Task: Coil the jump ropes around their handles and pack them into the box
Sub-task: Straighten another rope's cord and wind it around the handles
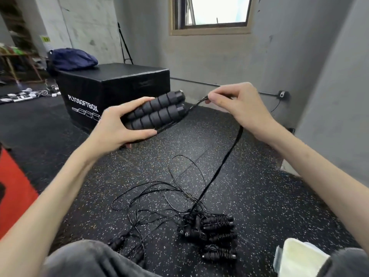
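At frame centre the left hand grips two ribbed black handles side by side; the right hand pinches their thin rope, taut above the tangled pile below.

Daylight enters through window, pane overexposed. Room evenly, moderately lit; shadows on floor soft and faint. Wide-angle distortion bends walls and forearms at edges. Slight overall softness; rope motion-blurred.
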